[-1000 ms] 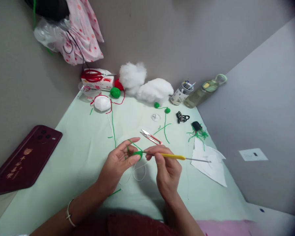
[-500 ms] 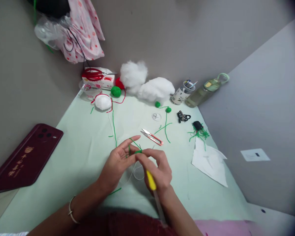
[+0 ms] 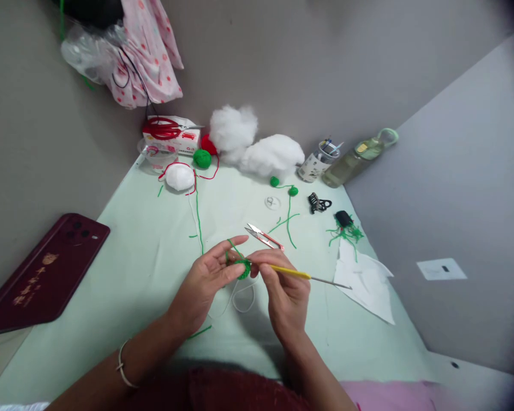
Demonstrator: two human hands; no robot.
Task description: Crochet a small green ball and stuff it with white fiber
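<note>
My left hand (image 3: 205,282) pinches a small green crochet piece (image 3: 242,268) between thumb and fingers, with green yarn (image 3: 233,249) looped over the forefinger. My right hand (image 3: 282,291) grips a yellow-handled crochet hook (image 3: 297,274); its tip meets the green piece and its metal end points right. Both hands hover over the pale green table (image 3: 132,274) near its middle. A white thread loop (image 3: 242,297) lies just under them.
Red-handled thread snips (image 3: 265,238) lie just beyond the hands. Further back are a green yarn ball (image 3: 202,158), white stuffing (image 3: 257,145), red scissors on a box (image 3: 167,132), a pen cup (image 3: 319,161) and a bottle (image 3: 357,157). White paper (image 3: 366,285) lies right, a dark red phone (image 3: 38,274) left.
My right hand swung the hook's handle down towards me half a second ago, then back up so it points right again. The left hand kept its hold on the green piece.
</note>
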